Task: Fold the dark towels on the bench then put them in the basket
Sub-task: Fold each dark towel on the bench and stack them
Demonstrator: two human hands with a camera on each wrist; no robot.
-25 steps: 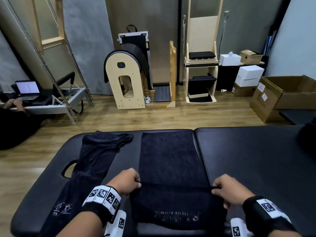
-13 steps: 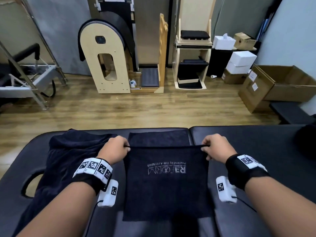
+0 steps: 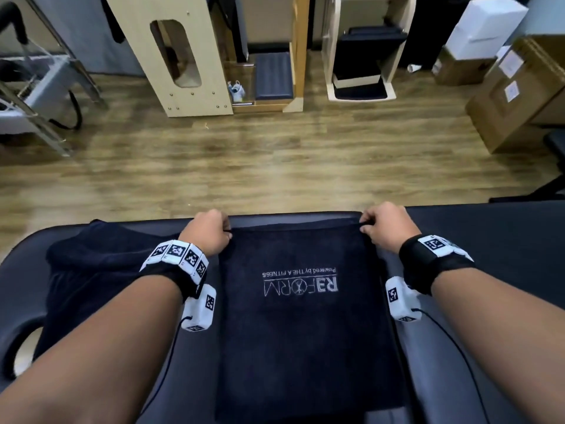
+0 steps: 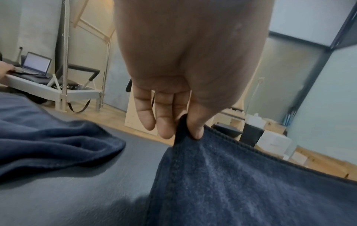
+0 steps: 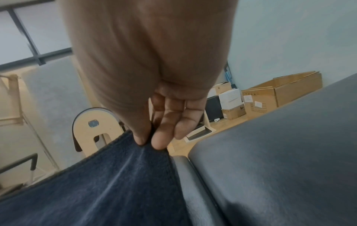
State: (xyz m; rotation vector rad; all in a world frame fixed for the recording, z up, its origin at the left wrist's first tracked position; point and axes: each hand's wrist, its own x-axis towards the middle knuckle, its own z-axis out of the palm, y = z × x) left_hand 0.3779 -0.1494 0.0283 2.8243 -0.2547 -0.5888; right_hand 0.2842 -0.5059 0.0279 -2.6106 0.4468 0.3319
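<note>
Up close, the left wrist view shows thumb and fingertips (image 4: 166, 131) pinching the logo towel (image 3: 302, 325) by its hem; the right hand (image 3: 386, 226) pinches the opposite corner. Both forearms reach to the bench (image 3: 489, 240) far edge at mid-frame. Only the head view shows the crumpled towel (image 3: 101, 270) lower left.

Towel (image 3: 305, 332): "REFORM", "Powered by THE A FITNESS", upside down.
</note>
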